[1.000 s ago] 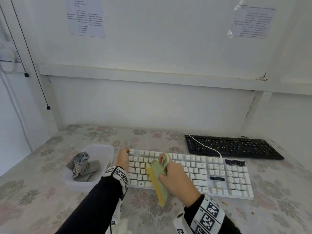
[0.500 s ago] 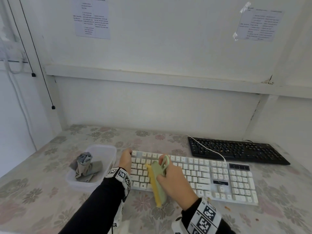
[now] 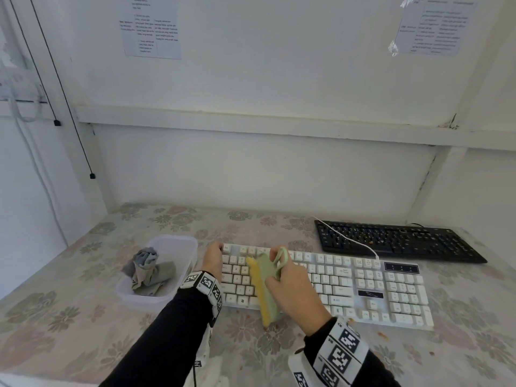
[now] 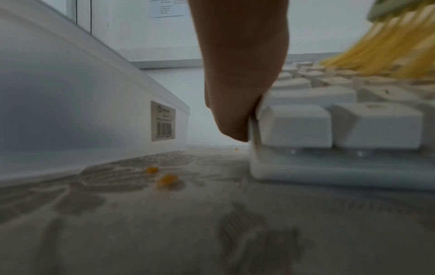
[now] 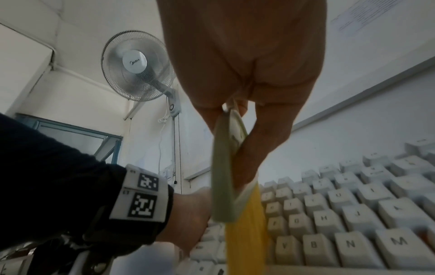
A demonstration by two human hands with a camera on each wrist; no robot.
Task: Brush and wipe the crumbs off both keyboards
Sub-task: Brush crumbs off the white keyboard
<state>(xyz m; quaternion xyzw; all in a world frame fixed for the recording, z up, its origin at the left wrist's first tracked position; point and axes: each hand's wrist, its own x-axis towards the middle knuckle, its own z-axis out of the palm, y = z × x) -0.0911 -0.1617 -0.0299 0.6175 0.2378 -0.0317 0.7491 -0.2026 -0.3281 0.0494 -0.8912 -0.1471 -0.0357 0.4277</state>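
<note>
Setting: floral-covered desk (image 3: 83,317) against a white wall.
Left hand: left hand (image 3: 213,259) grips the white keyboard's (image 3: 363,289) left end, apparently steadying it.
Right hand: right hand (image 3: 293,289) clasps a green brush (image 3: 266,286), yellow bristles on the keys.
Waiting: black keyboard (image 3: 396,241) toward the far right corner; cloth (image 3: 148,270) in a plastic tub (image 3: 178,241).

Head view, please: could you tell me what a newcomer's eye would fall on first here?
Most striking is the green brush with yellow bristles, gripped by the right hand and laid across the left part of the white keyboard at the centre of the floral table. The left hand steadies that keyboard's left end. A black keyboard lies behind to the right, and a clear tub with a grey cloth sits left.
</note>
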